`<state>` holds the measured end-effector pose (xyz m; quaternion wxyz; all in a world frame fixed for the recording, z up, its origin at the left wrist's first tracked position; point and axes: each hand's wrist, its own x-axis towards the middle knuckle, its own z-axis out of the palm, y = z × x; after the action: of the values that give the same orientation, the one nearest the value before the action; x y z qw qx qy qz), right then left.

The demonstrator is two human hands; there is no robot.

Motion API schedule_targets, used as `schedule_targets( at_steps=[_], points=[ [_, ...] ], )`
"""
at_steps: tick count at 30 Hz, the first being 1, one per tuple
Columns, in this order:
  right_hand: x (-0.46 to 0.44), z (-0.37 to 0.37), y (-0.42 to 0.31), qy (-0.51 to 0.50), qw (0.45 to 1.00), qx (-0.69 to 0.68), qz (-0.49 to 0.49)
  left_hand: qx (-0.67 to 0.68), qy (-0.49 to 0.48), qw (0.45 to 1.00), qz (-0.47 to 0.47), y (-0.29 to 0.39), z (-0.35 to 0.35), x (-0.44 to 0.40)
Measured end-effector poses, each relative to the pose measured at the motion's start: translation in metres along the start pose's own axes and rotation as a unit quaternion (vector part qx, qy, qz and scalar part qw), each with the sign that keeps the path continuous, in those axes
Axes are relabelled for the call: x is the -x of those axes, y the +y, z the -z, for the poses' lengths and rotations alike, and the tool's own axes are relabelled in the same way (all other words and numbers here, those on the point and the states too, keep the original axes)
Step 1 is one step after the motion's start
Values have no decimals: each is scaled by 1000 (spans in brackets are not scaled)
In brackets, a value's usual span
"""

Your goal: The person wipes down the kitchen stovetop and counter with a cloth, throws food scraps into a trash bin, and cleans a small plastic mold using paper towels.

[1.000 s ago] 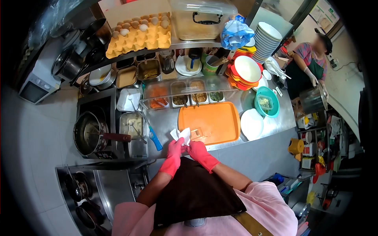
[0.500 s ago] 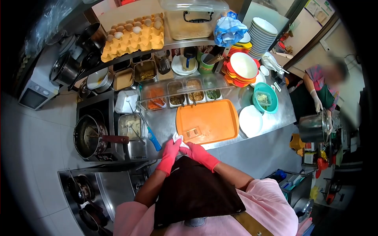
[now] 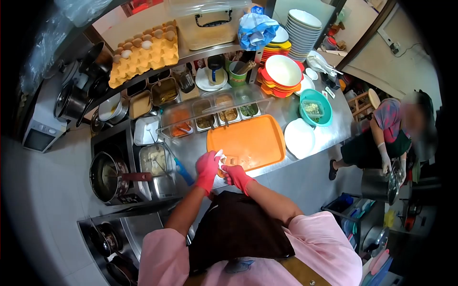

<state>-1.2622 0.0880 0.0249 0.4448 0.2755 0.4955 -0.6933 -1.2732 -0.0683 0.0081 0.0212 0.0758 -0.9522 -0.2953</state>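
Both my hands wear pink gloves and meet at the near left corner of an orange tray [image 3: 248, 138]. My left hand [image 3: 207, 169] is closed on a white cloth or paper [image 3: 220, 157], whose crumpled end sticks out between the hands. My right hand [image 3: 235, 176] has its fingers curled against the same white piece, pinching its lower part. Beside my fingers, a small clear packet-like item [image 3: 231, 161] lies on the tray. A blue-handled tool [image 3: 183, 172] rests left of my left hand.
Ingredient containers [image 3: 205, 119] stand behind the tray. White plates [image 3: 300, 138] and a teal bowl [image 3: 324, 117] are to its right. A pan [image 3: 107, 174] sits on the stove at left. At far right, another person [image 3: 389, 124] holds a large metal pot [image 3: 377, 185].
My hands have moved up to the tray's corner, and the white piece is bunched smaller than a second ago. The view has shifted. The other person appears farther right and lower with the pot.
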Motion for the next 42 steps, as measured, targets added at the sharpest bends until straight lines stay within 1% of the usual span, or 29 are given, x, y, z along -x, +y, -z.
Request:
schedule_targets(
  at_steps=[1,3,6,9,10,12,15,16,18,19,20,21,22,25,28,31,33,36,37,40,42],
  points=[
    [-5,2,1,-9,1000,-12,-6,-11,-15,1000,-17,-1,-3,-3],
    [-12,5,2,7,1000,-10,-14,-32,-44,997,-52,0,-5,-12],
    [-15,6,-2,23,999,-9,-25,-86,0,987,-134,2,-3,-17],
    [-14,10,-8,44,998,19,-41,2,63,971,-232,-1,-7,-22],
    [-14,13,-9,53,997,33,-46,-11,32,977,-209,0,-5,-21],
    [-15,17,-7,53,998,10,-30,-38,-29,986,-161,-1,-4,-19],
    [-18,23,0,64,998,-2,-3,-42,-46,991,-123,-3,-9,-15],
    [-19,24,0,70,998,-2,8,-47,-27,990,-129,-3,-12,-13],
    [-18,28,-2,111,991,69,36,-56,9,988,-142,-2,-18,-4],
    [-15,27,-4,132,984,105,50,-62,12,988,-139,0,-21,0],
    [-16,24,-3,220,950,197,101,-69,15,988,-135,1,-23,4],
    [-20,21,0,304,896,286,150,-74,19,988,-131,5,-24,5],
    [-24,19,2,381,824,370,196,-79,11,990,-120,8,-23,5],
    [-24,20,-6,364,838,374,158,-89,-15,993,-81,17,-21,7],
    [-19,13,-14,361,817,416,169,-86,-39,995,-20,26,-23,8],
    [-7,7,-21,325,784,497,181,-77,-63,994,53,31,-30,7],
    [-12,8,-21,316,760,530,205,-74,-83,989,95,33,-35,4],
    [-19,12,-20,301,733,567,224,-64,-99,989,89,32,-34,-1],
    [-20,14,-22,296,726,578,227,-52,-86,991,82,34,-31,-1],
    [-24,20,-26,287,718,588,238,-16,-54,997,58,41,-20,-1],
    [-25,24,-30,267,732,578,242,10,-41,998,40,40,-16,0]
  ],
)
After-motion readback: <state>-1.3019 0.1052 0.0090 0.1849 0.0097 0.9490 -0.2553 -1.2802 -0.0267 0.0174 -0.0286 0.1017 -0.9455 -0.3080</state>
